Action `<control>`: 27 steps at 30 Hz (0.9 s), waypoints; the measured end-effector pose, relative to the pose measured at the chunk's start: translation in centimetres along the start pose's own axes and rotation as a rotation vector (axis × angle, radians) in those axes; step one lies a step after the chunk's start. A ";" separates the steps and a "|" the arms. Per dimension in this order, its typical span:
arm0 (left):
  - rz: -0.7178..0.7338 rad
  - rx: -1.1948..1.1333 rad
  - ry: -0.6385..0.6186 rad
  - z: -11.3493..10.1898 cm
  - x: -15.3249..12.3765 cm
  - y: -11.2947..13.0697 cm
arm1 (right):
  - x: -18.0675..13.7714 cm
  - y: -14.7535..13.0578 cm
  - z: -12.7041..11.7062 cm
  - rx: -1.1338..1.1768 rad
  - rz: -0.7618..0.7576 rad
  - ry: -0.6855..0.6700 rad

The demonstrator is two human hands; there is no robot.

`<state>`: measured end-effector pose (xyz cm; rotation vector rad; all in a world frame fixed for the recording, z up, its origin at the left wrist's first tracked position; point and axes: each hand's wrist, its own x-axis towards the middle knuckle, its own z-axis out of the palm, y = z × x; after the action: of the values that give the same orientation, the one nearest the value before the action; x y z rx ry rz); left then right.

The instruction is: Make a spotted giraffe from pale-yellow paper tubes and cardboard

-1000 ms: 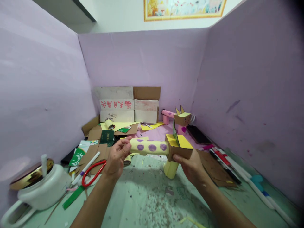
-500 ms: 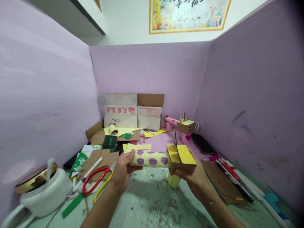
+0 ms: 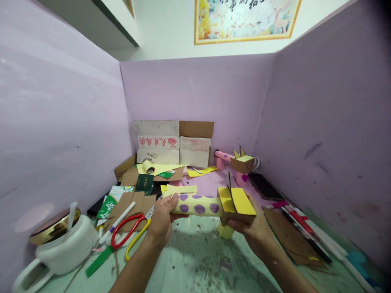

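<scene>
A paper craft animal is held level in front of me, between both hands. Its body is a pale yellow paper tube [image 3: 200,204] with purple spots, and my left hand [image 3: 163,219] grips the tube's left end. On the right end sits a small cardboard box head [image 3: 238,201] with a yellow top and an upright ear-like flap. My right hand [image 3: 250,224] holds that box from below and the right. Under it a short yellow paper leg [image 3: 225,231] shows. Scissors [image 3: 126,232] with red and yellow handles lie beside my left forearm.
A white mug [image 3: 69,244] stands at the left. Cardboard scraps [image 3: 128,207], a white marker [image 3: 117,221] and a green strip [image 3: 99,261] lie near it. Behind is a similar pink craft animal [image 3: 242,165]. A phone [image 3: 265,186] and several pens [image 3: 302,224] lie right.
The whole view has shifted slightly, with everything appearing a little farther right. Both hands keep the same hold on the craft animal.
</scene>
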<state>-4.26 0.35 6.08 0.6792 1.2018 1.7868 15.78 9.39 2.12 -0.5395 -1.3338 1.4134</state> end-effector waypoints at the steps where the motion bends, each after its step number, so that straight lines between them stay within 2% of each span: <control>1: 0.003 0.010 0.012 0.1 -0.1 0.0 | 0.0 0.0 0.0 0.004 0.005 -0.003; 7: 0.017 0.066 0.078 0.3 -0.3 0.0 | -0.1 0.3 0.1 0.005 0.003 -0.006; 14: 0.034 0.068 0.064 0.4 -0.2 0.0 | -0.1 0.8 0.1 0.084 0.004 -0.027; 20: 0.045 0.082 0.044 0.4 -0.5 0.0 | -0.1 0.5 0.1 0.088 -0.006 0.009; 24: 0.092 0.010 0.002 -0.1 -0.6 0.1 | -0.1 -0.2 0.4 0.101 0.013 -0.044; 27: 0.171 -0.084 0.062 -0.3 -0.5 0.3 | 0.0 -0.5 0.7 0.141 0.000 -0.025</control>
<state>-4.38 -0.28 6.19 0.6999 1.1303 2.0023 15.34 9.01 2.76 -0.4297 -1.2424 1.5057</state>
